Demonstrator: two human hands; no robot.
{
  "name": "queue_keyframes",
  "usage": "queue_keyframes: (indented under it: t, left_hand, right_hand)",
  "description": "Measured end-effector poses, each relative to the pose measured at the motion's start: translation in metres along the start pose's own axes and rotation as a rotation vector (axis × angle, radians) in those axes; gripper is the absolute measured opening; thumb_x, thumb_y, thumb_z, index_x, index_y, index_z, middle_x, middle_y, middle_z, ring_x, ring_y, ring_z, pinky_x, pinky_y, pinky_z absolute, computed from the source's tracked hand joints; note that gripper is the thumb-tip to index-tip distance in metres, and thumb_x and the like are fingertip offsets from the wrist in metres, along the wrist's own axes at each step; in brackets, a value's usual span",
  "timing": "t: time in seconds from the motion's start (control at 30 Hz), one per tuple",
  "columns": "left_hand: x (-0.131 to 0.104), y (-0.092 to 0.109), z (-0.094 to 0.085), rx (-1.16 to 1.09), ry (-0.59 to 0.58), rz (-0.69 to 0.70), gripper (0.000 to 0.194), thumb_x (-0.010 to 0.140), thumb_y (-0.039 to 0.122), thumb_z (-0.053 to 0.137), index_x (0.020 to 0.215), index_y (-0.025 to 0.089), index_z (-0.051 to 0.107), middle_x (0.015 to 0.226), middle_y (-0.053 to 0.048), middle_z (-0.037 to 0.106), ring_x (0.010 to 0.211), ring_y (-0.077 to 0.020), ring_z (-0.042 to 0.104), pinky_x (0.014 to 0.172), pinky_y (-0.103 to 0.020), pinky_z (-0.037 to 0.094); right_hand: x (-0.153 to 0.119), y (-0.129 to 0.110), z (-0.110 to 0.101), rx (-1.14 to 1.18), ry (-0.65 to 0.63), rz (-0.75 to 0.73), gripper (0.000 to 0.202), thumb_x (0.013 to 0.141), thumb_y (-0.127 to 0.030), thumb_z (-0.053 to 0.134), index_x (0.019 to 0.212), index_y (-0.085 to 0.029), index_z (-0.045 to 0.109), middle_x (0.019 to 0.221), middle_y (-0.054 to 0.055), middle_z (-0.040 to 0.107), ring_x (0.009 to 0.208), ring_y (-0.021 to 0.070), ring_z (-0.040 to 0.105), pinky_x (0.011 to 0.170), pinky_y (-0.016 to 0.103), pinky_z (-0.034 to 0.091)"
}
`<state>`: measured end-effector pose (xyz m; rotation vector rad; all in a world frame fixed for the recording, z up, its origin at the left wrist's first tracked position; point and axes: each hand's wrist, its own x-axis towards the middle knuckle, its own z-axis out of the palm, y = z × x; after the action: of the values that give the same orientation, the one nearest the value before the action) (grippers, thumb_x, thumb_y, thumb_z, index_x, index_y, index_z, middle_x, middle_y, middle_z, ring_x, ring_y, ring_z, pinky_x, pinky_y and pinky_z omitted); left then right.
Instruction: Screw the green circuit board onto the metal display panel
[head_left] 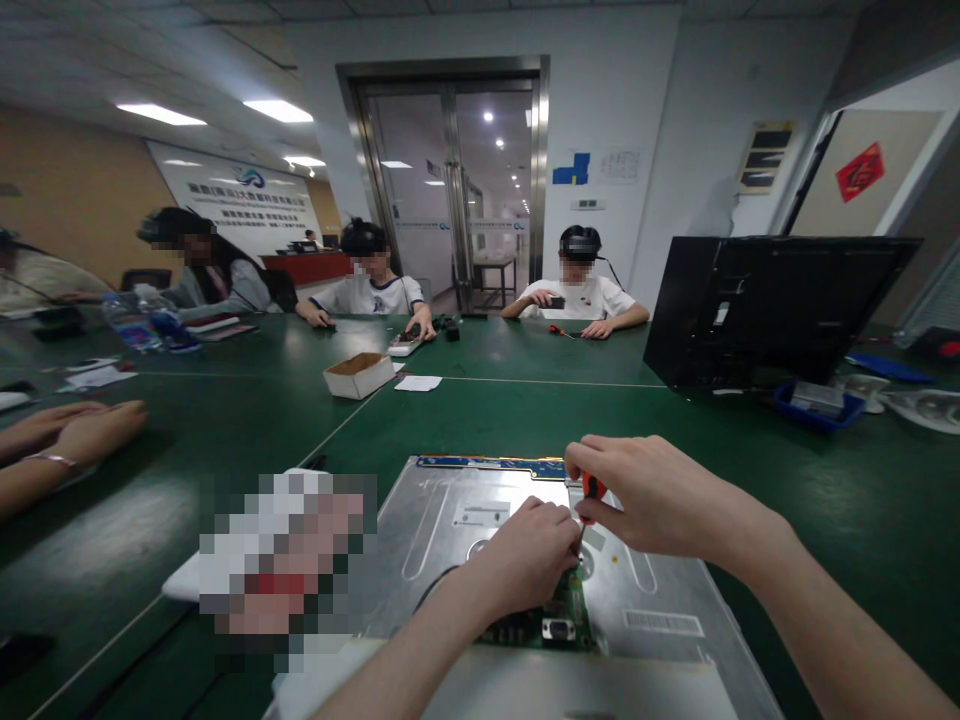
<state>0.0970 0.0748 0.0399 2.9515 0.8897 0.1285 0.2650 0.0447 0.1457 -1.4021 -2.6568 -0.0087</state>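
Note:
My right hand [652, 495] grips the red-and-black handle of a screwdriver [592, 488], held nearly upright with its shaft pointing down. Beside the shaft, my left hand [529, 550] has its fingers bent and closed low over a green circuit board [577, 605]; whatever they pinch is hidden. The board sits on the silver metal back of a flat display panel [652, 580], which lies on the table in front of me. Along the panel's far edge runs a narrow blue circuit strip [480, 463]. My left hand and forearm cover part of the green board.
A black monitor [772, 310] stands at the right, near a blue tray [817, 405]. An open cardboard box [360, 377] sits farther back on the green table [525, 410]. Bottles [154, 320] stand far left. Another person's hands [97, 435] rest at left; several people sit around.

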Motion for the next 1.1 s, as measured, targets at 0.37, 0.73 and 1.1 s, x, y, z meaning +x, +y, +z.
queue_keyframes:
  t: [0.37,0.73,1.1]
  left_hand:
    - [-0.0018,-0.0006,0.0001,-0.034,0.005,-0.01,0.006,0.088,0.011,0.063,0.084,0.015,0.06,0.094,-0.005,0.067,0.09,-0.0233,0.062,0.082,-0.035,0.042]
    - [-0.0004,-0.0027,0.0041,-0.045,0.018,0.005,0.008,0.087,0.009,0.062,0.083,0.017,0.06,0.095,-0.005,0.068,0.092,-0.0237,0.062,0.082,-0.035,0.043]
    - [-0.0004,-0.0015,0.0029,-0.037,0.003,-0.004,0.008,0.089,0.01,0.061,0.083,0.015,0.061,0.093,-0.004,0.067,0.09,-0.023,0.063,0.082,-0.036,0.044]
  right_hand:
    - [0.0026,0.0014,0.0023,-0.025,-0.016,0.048,0.006,0.086,-0.02,0.06,0.092,-0.021,0.057,0.083,0.001,0.07,0.072,0.0187,0.064,0.054,0.027,0.026]
    - [0.0027,0.0004,0.0011,-0.063,-0.018,0.073,0.006,0.086,-0.023,0.063,0.091,-0.022,0.059,0.078,0.0,0.07,0.07,0.0191,0.064,0.053,0.027,0.023]
    - [0.0037,-0.001,0.0022,-0.038,-0.017,0.07,0.007,0.084,-0.02,0.062,0.09,-0.021,0.058,0.08,0.0,0.07,0.07,0.0184,0.064,0.053,0.027,0.024]
